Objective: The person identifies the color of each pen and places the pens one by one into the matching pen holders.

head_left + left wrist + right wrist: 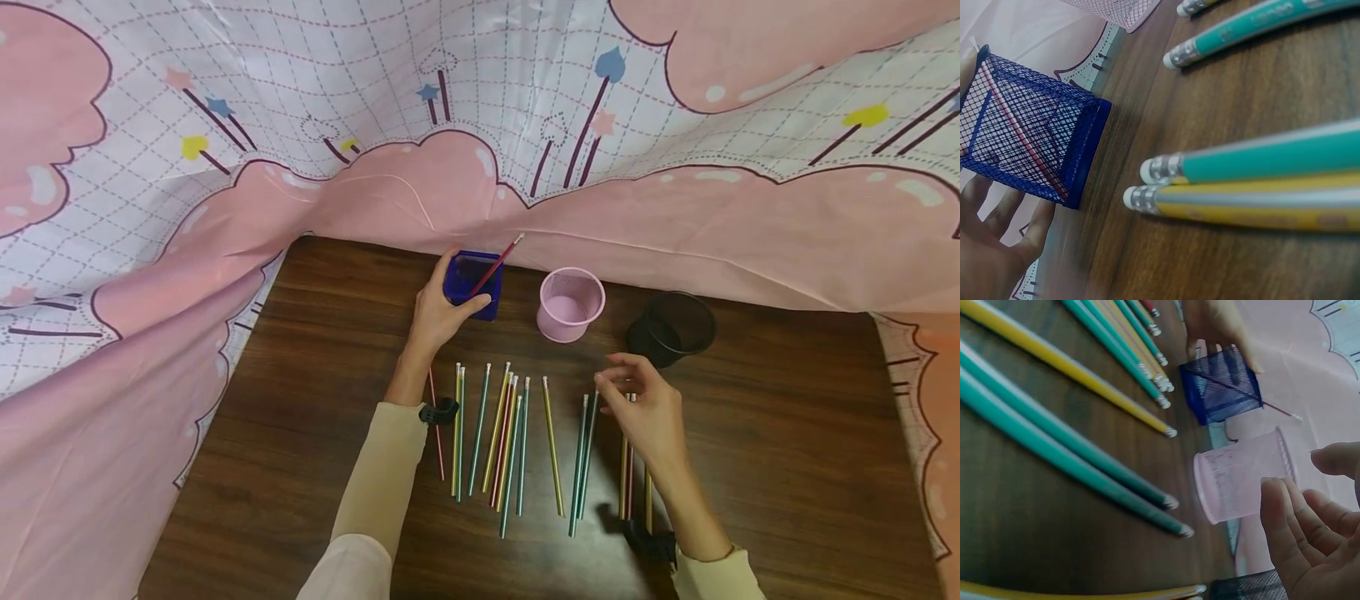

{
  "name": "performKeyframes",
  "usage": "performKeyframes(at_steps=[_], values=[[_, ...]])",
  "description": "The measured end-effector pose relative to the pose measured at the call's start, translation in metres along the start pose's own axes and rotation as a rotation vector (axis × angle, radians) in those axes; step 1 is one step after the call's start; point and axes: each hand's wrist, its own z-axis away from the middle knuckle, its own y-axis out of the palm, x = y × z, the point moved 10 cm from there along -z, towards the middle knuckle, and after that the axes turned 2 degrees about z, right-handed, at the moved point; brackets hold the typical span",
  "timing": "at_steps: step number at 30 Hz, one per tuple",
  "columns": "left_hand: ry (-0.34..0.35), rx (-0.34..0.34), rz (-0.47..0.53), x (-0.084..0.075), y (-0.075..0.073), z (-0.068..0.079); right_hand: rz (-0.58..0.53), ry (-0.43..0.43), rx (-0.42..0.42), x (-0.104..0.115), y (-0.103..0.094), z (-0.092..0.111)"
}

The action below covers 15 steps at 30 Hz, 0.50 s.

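Observation:
A blue square mesh pencil cup (487,310) stands on the table at the back, with one red pencil (497,266) leaning inside it. My left hand (437,312) grips this cup, thumb at the near side and fingers around the left; the left wrist view shows the mesh cup (1035,125) and fingers beside it. Over the tops of the teal pencils (579,467) hovers my right hand (645,408), its thumb and fingers bent a little and apart, holding nothing. Several yellow, teal and red pencils, including a yellow pencil (552,450), lie side by side, erasers pointing away from me.
A pink round mesh cup (564,327) is right of the blue one, and a black mesh cup (651,337) stands further right. Behind them hangs a patterned pink and white cloth (675,233). The dark wooden table (300,350) extends on both sides.

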Motion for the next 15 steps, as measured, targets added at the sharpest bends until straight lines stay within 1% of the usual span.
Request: performKeyframes(at_steps=[2,3,10,15], values=[[0.003,0.001,0.003,-0.001,0.0,0.0,0.011,0.028,0.002,0.004,-0.001,0.005],[0.006,0.001,0.006,-0.001,0.0,0.0,0.011,0.036,0.001,0.002,-0.001,0.007],[0.021,0.024,0.047,-0.003,0.002,0.0,0.0,0.067,-0.006,-0.045,0.002,0.01],[0.023,0.044,0.066,-0.004,0.002,0.002,0.053,0.089,-0.022,-0.066,-0.007,0.016]])
